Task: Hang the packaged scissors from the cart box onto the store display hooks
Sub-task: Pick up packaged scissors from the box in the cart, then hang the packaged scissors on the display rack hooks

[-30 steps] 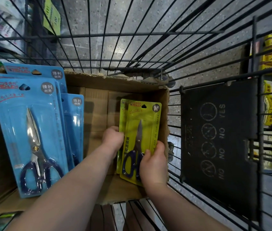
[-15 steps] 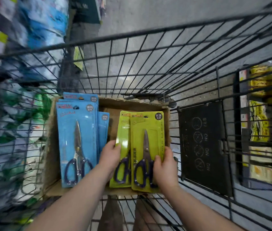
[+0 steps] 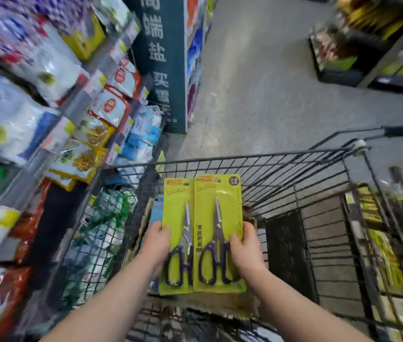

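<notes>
Store aisle: grey concrete floor (image 3: 257, 82) running ahead between stocked shelving, which I am viewing through the head camera.
- **Left side:** shelves (image 3: 22, 95) are carrying bagged goods, all blurred. One dark green pillar sign (image 3: 160, 58) with white characters is standing at the shelf end.
- **Far right:** more shelving (image 3: 338, 53), also blurred.
- **Below:** one black wire cart (image 3: 244, 157), its rim crossing the view, with one black flap panel (image 3: 284, 255) hanging inside on the right.

Hands, two, are both reaching forward over the cart on bare forearms.
- **Left hand (image 3: 157, 243):** it is gripping the left edge of the left green scissors pack (image 3: 177, 218), thumb lying on the front and fingers going behind.
- **Right hand (image 3: 244, 245):** it is gripping the right edge of the right green scissors pack (image 3: 220, 213) the same way, thumb resting beside the handle loops.

Both packs are standing upright side by side, the right one overlapping the left one's edge. They are in front of the cardboard box (image 3: 220, 304) sitting in the cart. I cannot tell whether their lower edges are touching it.

Count:
- **Green packs:** two, each showing one pair of scissors with dark blue handles, blades pointing up.
- **Blue packs (image 3: 156, 211):** only an edge is showing behind the left hand, so I cannot tell the number.
- **Cardboard box:** one, mostly hidden.
- **Cart:** one.
</notes>
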`<state>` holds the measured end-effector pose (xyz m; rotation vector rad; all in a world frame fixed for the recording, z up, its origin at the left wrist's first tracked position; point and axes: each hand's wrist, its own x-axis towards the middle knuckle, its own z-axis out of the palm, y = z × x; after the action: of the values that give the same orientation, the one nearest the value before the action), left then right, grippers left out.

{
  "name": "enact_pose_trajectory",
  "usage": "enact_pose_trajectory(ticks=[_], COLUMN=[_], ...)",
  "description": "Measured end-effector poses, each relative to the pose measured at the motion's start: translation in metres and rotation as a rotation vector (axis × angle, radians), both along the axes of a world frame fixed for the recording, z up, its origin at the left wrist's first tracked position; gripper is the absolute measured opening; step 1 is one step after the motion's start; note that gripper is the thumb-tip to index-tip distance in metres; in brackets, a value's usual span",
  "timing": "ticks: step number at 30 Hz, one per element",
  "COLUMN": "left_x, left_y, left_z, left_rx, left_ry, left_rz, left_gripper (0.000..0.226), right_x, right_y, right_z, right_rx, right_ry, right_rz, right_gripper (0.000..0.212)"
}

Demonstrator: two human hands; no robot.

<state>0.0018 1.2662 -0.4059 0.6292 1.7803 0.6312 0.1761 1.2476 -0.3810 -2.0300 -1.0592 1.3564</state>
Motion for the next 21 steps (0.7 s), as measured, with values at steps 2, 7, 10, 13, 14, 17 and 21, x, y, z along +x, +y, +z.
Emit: enact_pose_trajectory(ticks=[2, 7, 10, 13, 14, 17, 21], left_x=[-0.008, -0.024, -0.025, -0.019, -0.018, -0.016, -0.024], left_y=[-0.006, -0.039, -0.072, -0.116, -0.132, -0.183, -0.256], left_z=[0.025, 0.062, 0.085, 0.105, 0.11, 0.128, 0.149], left_rx=[0.051, 0.141, 0.191, 0.234, 0.253, 0.285, 0.307], left_ry=[0.015, 0.011, 0.021, 0.078, 0.091, 0.097, 0.115], left_rz=[0.045, 0.251, 0.38, 0.534, 0.598, 0.752, 0.937], left_gripper=[0.024, 0.024, 0.022, 0.02, 0.02, 0.02, 0.023], right_x=[-0.007, -0.021, -0.026, -0.029, -0.031, -0.042, -0.069], right_y=[0.002, 0.002, -0.007, -0.025, -0.033, -0.059, -0.103], right_z=[0.019, 0.052, 0.067, 0.083, 0.09, 0.108, 0.127], right_rx=[0.04, 0.104, 0.149, 0.182, 0.2, 0.225, 0.255], right_ry=[0.009, 0.037, 0.063, 0.079, 0.085, 0.108, 0.134], right_rz=[0.042, 0.206, 0.333, 0.484, 0.538, 0.695, 0.889], right_gripper=[0.032, 0.045, 0.044, 0.037, 0.036, 0.028, 0.036])
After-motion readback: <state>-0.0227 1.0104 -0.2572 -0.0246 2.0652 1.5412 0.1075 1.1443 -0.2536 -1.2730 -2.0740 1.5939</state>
